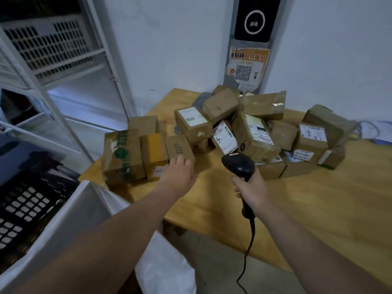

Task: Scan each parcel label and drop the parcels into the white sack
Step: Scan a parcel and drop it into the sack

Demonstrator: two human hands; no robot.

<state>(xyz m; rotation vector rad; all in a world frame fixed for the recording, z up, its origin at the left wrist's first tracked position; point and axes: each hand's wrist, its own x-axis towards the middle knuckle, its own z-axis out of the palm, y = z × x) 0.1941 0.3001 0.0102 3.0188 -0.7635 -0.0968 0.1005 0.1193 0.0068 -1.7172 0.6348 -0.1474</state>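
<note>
The right hand [251,188] grips the scanner [239,166] aimed at the pile, while the left hand [180,172], fingers [180,161] open, reaches the small carton [178,148] nearest the white sack [70,219] beside the bench [318,209].

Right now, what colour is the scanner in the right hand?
Black, body and cable alike; the scanner shows clearly in the head view, gripped by the right hand.

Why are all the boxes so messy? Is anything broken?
The parcels are heaped crookedly at the back of the wooden table, some tilted on others. The orange notice on the wall post is torn and peeling at its edges. No box looks burst open.
</note>
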